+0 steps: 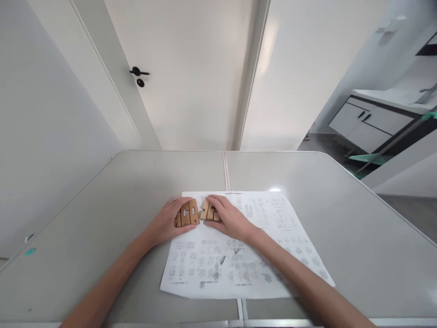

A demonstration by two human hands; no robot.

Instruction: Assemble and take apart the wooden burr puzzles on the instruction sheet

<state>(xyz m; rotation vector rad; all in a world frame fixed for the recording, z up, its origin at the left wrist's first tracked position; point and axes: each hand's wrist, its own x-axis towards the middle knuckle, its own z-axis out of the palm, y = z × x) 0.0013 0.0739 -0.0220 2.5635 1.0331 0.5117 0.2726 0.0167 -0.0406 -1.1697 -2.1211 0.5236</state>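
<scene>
Numbered wooden blocks point(190, 215) held in left hand point(170, 218), notched blocks point(209, 211) in right hand point(231, 219), near the printed sheet point(218, 253)'s far edge; uneven squeezing might scatter 'em.

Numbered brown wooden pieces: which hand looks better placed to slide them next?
Probably the left hand: it clasps the numbered brown wooden pieces, while the right hand holds a separate group of paler wooden pieces.
</scene>
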